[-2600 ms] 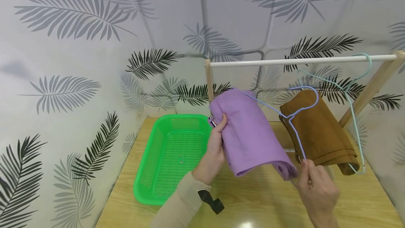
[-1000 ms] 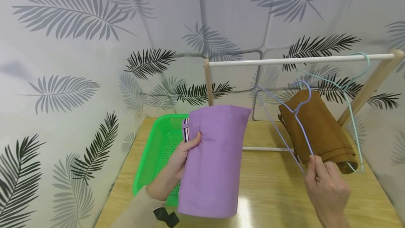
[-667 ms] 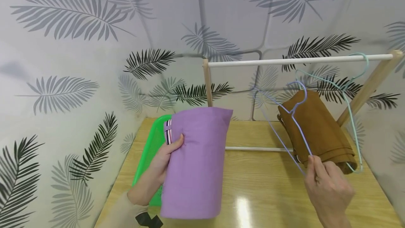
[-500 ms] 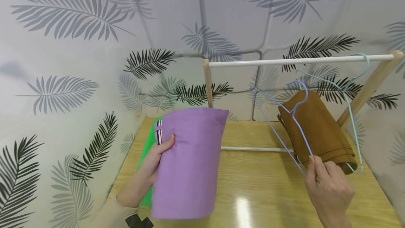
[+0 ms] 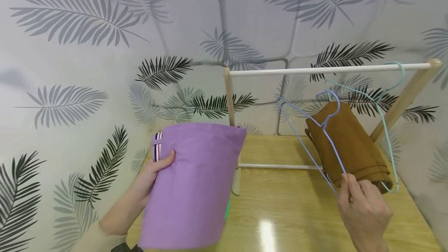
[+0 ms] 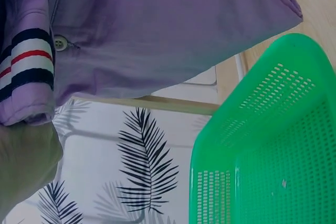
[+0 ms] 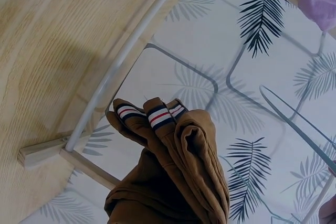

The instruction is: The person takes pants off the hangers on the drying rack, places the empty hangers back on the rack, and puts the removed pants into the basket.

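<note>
My left hand (image 5: pixel 148 178) grips folded purple trousers (image 5: pixel 192 186) by the waistband side, thumb on the front and fingers hidden behind. The left wrist view shows their striped waistband tape (image 6: pixel 31 59) and a button (image 6: pixel 61 43). Pinched in my right hand (image 5: pixel 364 209) is one side of a lavender hanger (image 5: pixel 324 123), its hook upward and nothing on it. Behind that hanger, folded brown trousers (image 5: pixel 346 139) hang over a mint hanger (image 5: pixel 378 100); their striped waistband (image 7: pixel 158 116) shows in the right wrist view.
The mint hanger hooks over the white rod (image 5: pixel 297 71) of a small wooden rack, near its right post (image 5: pixel 402 100). A green basket (image 6: pixel 220 129) stands on the wooden table (image 5: pixel 297 213), mostly covered by the purple trousers in the head view. A patterned wall (image 5: pixel 196 30) is behind.
The left hand has carried the purple trousers left and down, away from the lavender hanger and across the basket. The right hand shifted slightly right, and the hanger turned a little.
</note>
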The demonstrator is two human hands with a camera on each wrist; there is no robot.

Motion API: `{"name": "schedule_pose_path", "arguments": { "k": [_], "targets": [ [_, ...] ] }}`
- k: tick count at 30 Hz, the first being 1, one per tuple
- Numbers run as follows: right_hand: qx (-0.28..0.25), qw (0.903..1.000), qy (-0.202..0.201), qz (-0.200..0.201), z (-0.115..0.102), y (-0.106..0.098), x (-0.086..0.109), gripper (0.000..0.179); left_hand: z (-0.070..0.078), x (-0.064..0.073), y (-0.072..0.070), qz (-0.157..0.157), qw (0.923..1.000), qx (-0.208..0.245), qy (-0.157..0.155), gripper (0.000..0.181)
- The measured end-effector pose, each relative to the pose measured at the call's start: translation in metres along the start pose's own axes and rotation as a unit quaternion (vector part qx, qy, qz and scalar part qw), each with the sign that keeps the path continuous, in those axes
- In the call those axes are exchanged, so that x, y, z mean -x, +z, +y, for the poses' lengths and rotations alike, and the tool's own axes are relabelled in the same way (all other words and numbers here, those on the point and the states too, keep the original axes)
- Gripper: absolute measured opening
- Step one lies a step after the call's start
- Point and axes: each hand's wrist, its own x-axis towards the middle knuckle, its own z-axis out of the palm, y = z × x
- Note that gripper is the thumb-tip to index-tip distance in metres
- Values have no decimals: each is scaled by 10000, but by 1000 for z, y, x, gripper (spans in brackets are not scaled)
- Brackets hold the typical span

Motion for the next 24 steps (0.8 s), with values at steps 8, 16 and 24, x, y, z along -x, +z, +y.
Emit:
{"name": "schedule_pose_path", "arguments": {
  "k": [8, 16, 24],
  "targets": [
    [15, 10000, 46, -8, 1, -2, 0, 47, 10, 13, -14, 240, 9987, -391, -237, 19],
    [100, 9998, -31, -158, 8, -3, 0, 50, 14, 5, -25, 398, 9975, -579, -108, 21],
    [94, 9999, -17, -135, 5, -3, 1, 49, 16, -18, -38, 265, 9973, -673, 118, 26]
  ]
}}
